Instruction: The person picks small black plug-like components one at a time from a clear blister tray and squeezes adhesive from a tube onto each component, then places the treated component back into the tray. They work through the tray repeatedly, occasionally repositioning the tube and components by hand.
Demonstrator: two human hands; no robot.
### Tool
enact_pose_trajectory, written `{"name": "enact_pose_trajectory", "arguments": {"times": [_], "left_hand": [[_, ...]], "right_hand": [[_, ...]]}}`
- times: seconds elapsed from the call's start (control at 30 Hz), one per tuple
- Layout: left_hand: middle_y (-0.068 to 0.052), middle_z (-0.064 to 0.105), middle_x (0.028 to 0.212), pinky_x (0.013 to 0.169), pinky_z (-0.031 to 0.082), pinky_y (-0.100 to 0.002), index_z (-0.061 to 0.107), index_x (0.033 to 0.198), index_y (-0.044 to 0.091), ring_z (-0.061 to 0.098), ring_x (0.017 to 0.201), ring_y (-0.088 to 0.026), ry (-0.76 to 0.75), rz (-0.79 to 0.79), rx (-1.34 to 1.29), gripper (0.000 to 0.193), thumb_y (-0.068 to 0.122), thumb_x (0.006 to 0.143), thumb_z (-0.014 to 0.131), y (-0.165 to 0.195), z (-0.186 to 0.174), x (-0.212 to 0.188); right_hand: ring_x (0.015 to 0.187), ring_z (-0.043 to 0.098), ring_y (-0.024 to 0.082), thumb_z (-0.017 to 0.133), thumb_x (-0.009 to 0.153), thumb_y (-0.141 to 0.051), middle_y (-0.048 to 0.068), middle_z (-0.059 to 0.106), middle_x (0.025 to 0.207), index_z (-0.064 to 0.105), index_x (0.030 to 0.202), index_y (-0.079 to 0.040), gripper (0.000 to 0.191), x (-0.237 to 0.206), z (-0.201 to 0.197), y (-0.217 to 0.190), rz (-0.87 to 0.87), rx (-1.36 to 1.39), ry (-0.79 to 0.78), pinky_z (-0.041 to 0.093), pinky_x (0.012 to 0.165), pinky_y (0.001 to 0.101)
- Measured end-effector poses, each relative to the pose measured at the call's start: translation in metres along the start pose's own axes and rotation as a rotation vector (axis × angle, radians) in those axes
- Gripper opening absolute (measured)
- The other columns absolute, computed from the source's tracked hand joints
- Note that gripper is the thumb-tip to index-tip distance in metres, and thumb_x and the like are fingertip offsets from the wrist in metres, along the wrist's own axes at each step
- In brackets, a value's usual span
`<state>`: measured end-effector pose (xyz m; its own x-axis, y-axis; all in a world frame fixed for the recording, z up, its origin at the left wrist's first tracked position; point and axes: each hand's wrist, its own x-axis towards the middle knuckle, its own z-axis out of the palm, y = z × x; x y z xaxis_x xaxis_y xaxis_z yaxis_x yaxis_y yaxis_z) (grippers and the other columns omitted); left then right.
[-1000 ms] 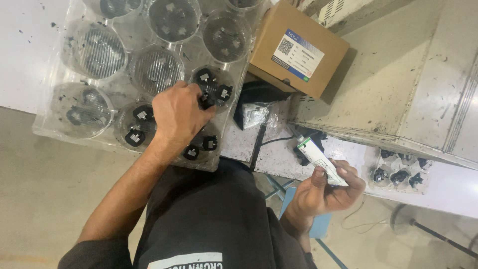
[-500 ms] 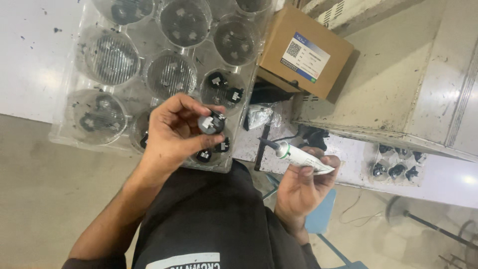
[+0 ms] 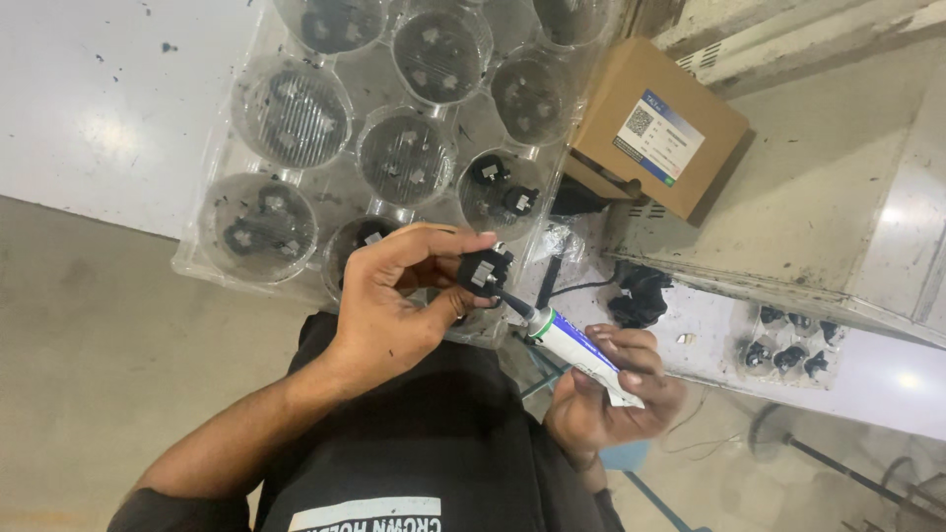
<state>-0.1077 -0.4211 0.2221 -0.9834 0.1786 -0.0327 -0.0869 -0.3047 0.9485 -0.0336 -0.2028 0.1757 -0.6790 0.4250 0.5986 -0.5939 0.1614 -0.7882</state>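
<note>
My left hand [image 3: 394,296] holds a small black plastic part [image 3: 485,271] between thumb and fingers, just in front of my chest. My right hand [image 3: 611,394] grips a white squeeze tube [image 3: 581,347] with a dark nozzle, and the nozzle tip touches the underside of the black part. Behind the hands lies a clear plastic tray [image 3: 325,59] with round cups, some holding more black parts [image 3: 503,187].
A brown cardboard box [image 3: 658,128] with a label stands to the right of the tray. A black clump [image 3: 641,294] lies on the white table [image 3: 99,108]. Several small black parts [image 3: 783,345] sit in a group at the right.
My left hand lifted a black part out of the tray and brought it toward me. My right hand raised the tube until its nozzle met the part.
</note>
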Motion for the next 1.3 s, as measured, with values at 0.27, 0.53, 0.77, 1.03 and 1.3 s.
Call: {"name": "enact_pose_trajectory", "arguments": {"times": [0.27, 0.53, 0.77, 1.03, 1.3], "left_hand": [[-0.005, 0.064, 0.115, 0.092, 0.065, -0.029, 0.069, 0.132, 0.006, 0.07, 0.101, -0.012, -0.032, -0.04, 0.01, 0.053, -0.02, 0.086, 0.066, 0.004, -0.019, -0.001], [-0.003, 0.07, 0.108, 0.087, 0.06, -0.024, 0.067, 0.134, 0.006, 0.07, 0.095, -0.008, -0.064, -0.103, -0.025, 0.049, -0.015, 0.09, 0.069, -0.001, -0.031, 0.001], [0.0, 0.068, 0.097, 0.084, 0.06, -0.022, 0.068, 0.135, 0.006, 0.067, 0.089, -0.005, -0.07, -0.173, -0.016, 0.052, -0.012, 0.087, 0.073, -0.006, -0.034, 0.003], [0.001, 0.067, 0.099, 0.084, 0.059, -0.022, 0.068, 0.136, 0.007, 0.064, 0.088, -0.004, -0.062, -0.173, -0.047, 0.053, -0.011, 0.087, 0.075, -0.004, -0.035, 0.001], [-0.002, 0.067, 0.101, 0.091, 0.063, -0.025, 0.068, 0.136, 0.005, 0.068, 0.094, -0.007, -0.042, -0.189, -0.081, 0.052, -0.014, 0.088, 0.07, -0.013, -0.032, -0.005]], "right_hand": [[0.086, 0.069, 0.029, 0.078, 0.087, 0.002, 0.013, 0.063, 0.096, 0.052, 0.111, -0.009, 0.038, -0.007, 0.023, 0.001, -0.055, -0.134, -0.015, 0.064, 0.072, 0.0375], [0.08, 0.068, 0.027, 0.078, 0.088, 0.006, 0.012, 0.062, 0.094, 0.046, 0.106, -0.011, 0.04, -0.001, 0.04, -0.02, 0.018, -0.318, -0.125, 0.062, 0.066, 0.0342], [0.08, 0.064, 0.025, 0.077, 0.088, 0.005, 0.011, 0.06, 0.089, 0.046, 0.104, -0.011, 0.038, -0.002, 0.047, -0.017, -0.017, -0.3, -0.106, 0.063, 0.069, 0.0373], [0.08, 0.063, 0.023, 0.077, 0.091, 0.0, 0.011, 0.059, 0.092, 0.045, 0.104, -0.01, 0.036, -0.004, 0.046, -0.019, -0.021, -0.295, -0.113, 0.066, 0.071, 0.0388], [0.079, 0.062, 0.022, 0.078, 0.092, -0.004, 0.01, 0.058, 0.085, 0.046, 0.105, -0.01, 0.035, -0.008, 0.043, -0.017, -0.048, -0.282, -0.098, 0.065, 0.069, 0.0381]]}}
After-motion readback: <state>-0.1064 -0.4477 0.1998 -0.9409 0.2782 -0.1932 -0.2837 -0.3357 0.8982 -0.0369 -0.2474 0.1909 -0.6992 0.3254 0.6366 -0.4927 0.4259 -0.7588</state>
